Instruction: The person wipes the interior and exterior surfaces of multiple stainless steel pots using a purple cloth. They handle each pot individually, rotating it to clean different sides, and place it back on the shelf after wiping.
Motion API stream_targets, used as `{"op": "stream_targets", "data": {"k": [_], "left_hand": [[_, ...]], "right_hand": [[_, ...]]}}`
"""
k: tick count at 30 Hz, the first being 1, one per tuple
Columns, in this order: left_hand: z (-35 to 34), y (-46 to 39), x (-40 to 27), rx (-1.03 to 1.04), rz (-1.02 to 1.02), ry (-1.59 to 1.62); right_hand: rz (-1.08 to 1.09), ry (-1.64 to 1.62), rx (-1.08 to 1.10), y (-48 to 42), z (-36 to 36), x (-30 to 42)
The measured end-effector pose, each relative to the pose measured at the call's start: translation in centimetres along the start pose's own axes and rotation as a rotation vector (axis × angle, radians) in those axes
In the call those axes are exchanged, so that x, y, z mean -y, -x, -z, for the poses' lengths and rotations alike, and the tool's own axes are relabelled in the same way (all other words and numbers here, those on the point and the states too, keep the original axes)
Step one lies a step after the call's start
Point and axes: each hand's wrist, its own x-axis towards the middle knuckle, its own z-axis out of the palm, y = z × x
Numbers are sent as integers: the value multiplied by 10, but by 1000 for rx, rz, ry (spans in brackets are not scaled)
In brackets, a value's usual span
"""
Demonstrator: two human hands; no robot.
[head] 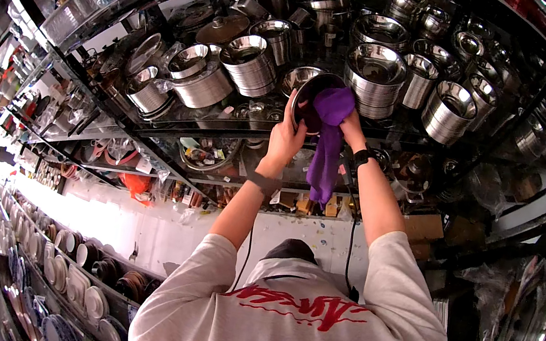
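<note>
My left hand (286,137) grips the rim of a round metal bowl (302,98), which is tilted with its inside towards me. A purple cloth (335,108) is in my right hand (353,127), pressed against the bowl's inside, and its long end hangs below the bowl. Behind the bowl, another shallow metal bowl (301,75) rests on the shelf. To the right of the cloth stands a tall stack of stainless steel bowls (375,79), and to the left a stack of similar bowls (249,69).
A dark shelf edge (236,129) runs below the stacks. More metalware surrounds them, including a lidded pot (222,29) and bowl stacks (450,113) at the right. On the lower shelf sits a round tray (209,165) of small items. Racks of plates (96,302) stand lower left.
</note>
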Motion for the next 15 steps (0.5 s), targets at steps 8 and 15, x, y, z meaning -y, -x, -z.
{"op": "stream_targets", "data": {"k": [8,15], "left_hand": [[50,-34,-36,410,-144,-356],[49,-36,-30,295,58,-85]], "right_hand": [[-18,121,146,-10,30,-34],[6,324,26,-8,8,1]]}}
